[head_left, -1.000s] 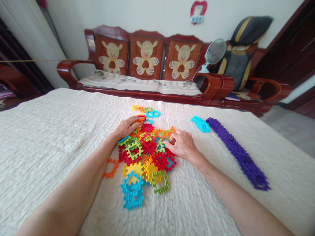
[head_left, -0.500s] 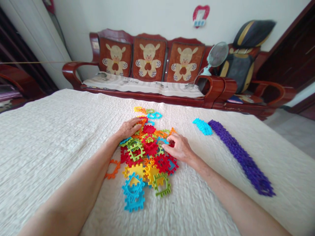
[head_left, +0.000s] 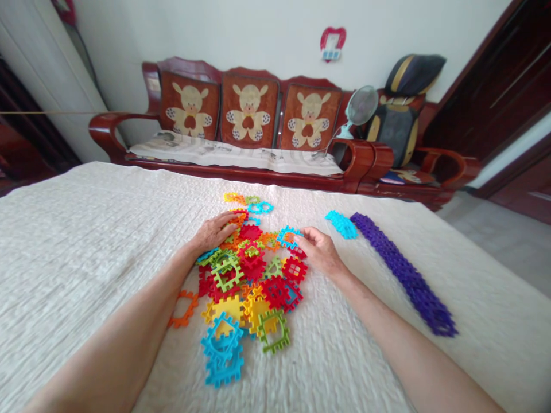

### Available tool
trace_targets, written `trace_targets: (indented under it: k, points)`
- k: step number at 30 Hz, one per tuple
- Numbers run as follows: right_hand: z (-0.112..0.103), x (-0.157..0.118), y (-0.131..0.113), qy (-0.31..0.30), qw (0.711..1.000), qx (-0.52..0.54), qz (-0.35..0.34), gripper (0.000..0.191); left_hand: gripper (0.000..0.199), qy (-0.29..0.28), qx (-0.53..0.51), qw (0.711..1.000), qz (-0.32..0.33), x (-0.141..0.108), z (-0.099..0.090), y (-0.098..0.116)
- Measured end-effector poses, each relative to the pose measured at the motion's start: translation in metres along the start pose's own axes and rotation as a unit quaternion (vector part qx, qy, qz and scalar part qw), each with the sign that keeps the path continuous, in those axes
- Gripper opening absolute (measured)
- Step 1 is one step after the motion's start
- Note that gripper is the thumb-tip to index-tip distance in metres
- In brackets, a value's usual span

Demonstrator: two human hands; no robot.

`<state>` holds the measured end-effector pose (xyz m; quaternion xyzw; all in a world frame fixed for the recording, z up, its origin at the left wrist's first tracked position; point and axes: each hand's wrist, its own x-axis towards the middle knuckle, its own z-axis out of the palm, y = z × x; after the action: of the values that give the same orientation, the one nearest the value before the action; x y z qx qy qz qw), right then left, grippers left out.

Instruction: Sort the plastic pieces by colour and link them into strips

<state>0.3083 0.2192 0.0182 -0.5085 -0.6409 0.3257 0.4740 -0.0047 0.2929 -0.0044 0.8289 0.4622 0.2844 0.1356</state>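
Observation:
A pile of notched plastic interlocking tiles in red, yellow, green, orange and blue lies on the white quilted cover (head_left: 116,241). My right hand (head_left: 321,250) pinches a blue interlocking tile (head_left: 289,236) with an open centre, lifted at the pile's right side. Just below it are a red window-pattern tile (head_left: 295,269) and a green tile (head_left: 272,268). My left hand (head_left: 215,233) rests on the pile's upper left, fingers stretched out and thumb apart over orange and red tiles (head_left: 238,217). Its fingertips partly cover these tiles.
A long row of purple tiles (head_left: 404,275) lies on the right, beside a short stack of light-blue tiles (head_left: 341,224). An orange tile (head_left: 184,310) sits near my left forearm. Beyond the cover's far edge stand a wooden sofa (head_left: 241,172) and a small fan (head_left: 361,105).
My right hand has taken up the blue tile from the pile and raised it slightly, uncovering the green and red tiles below. My left hand stays on the pile. The camera view has shifted.

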Motion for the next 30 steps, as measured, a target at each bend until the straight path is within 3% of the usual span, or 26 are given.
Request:
trace_targets:
  k: [4,7,12,20,25,30]
  points:
    - [-0.016,0.009,0.015,0.094,0.991,-0.071,-0.059,0.023,0.060,0.008,0.001,1.000,-0.009,0.001,0.001,0.000]
    - [-0.034,0.014,0.031,0.124,0.973,-0.167,-0.098,0.016,0.062,0.006,0.000,1.000,-0.011,0.001,0.001,0.000]
    - [-0.055,0.012,0.050,0.105,0.931,-0.316,-0.149,0.012,0.066,0.003,-0.002,1.000,-0.017,0.001,0.002,-0.005]
    - [-0.056,0.012,0.060,0.078,0.939,-0.299,-0.150,0.021,0.068,0.001,-0.008,1.000,-0.016,0.001,0.003,-0.007]
    - [-0.068,0.011,0.062,-0.003,0.931,-0.324,-0.171,0.044,0.067,0.010,-0.007,1.000,-0.017,0.001,0.002,-0.005]
    - [-0.078,0.008,0.048,-0.121,0.924,-0.345,-0.111,0.063,0.067,0.004,-0.003,1.000,-0.016,0.001,0.002,-0.005]
